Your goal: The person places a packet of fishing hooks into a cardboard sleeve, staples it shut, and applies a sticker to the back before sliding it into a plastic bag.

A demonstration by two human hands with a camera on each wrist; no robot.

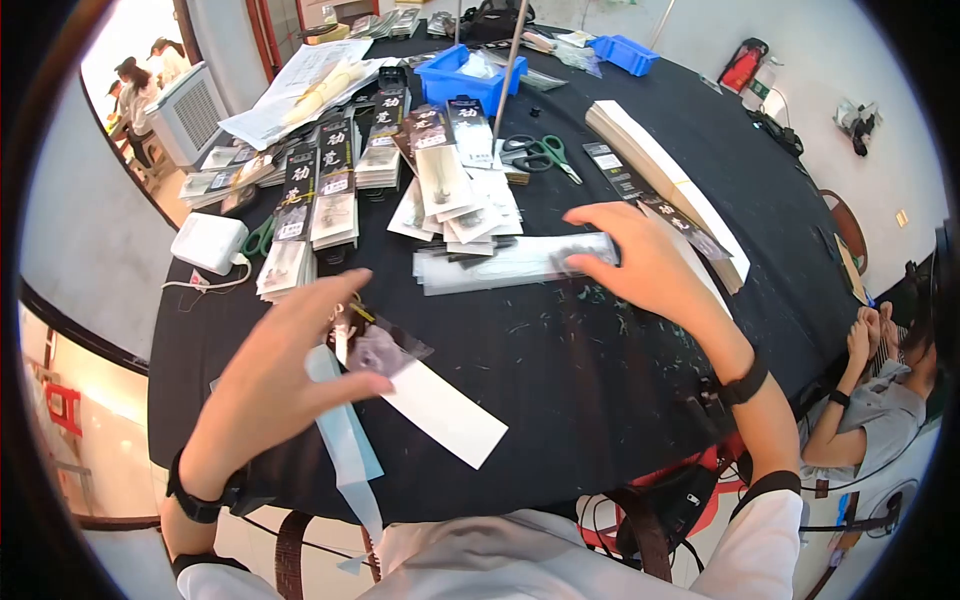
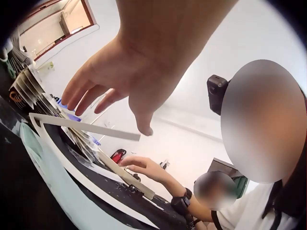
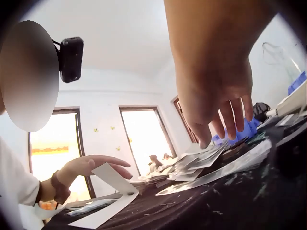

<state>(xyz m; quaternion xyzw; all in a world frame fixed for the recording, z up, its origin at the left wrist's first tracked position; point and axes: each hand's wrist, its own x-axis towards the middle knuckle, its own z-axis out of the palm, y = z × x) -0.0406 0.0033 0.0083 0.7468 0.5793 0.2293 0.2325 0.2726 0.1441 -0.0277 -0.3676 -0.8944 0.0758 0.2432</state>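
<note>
My left hand (image 1: 290, 365) hovers with spread, relaxed fingers over a white card strip (image 1: 447, 412) and a small clear bag (image 1: 385, 350) at its upper end. Under that hand a pale blue strip (image 1: 345, 430) runs to the table's front edge. My right hand (image 1: 645, 260), thumb and fingers apart, is at the right end of a stack of clear plastic sleeves (image 1: 490, 268); whether it touches them I cannot tell. In the left wrist view the left hand (image 2: 129, 72) holds nothing. The right wrist view shows the right hand (image 3: 216, 91) with fingers extended and nothing gripped.
Packs with black headers (image 1: 335, 185) lie in piles behind the hands. Green scissors (image 1: 545, 155), blue bins (image 1: 470, 85) and a long stack of white strips (image 1: 680, 190) are farther back. A white adapter (image 1: 209, 243) sits at left; another person (image 1: 875, 400) sits at right.
</note>
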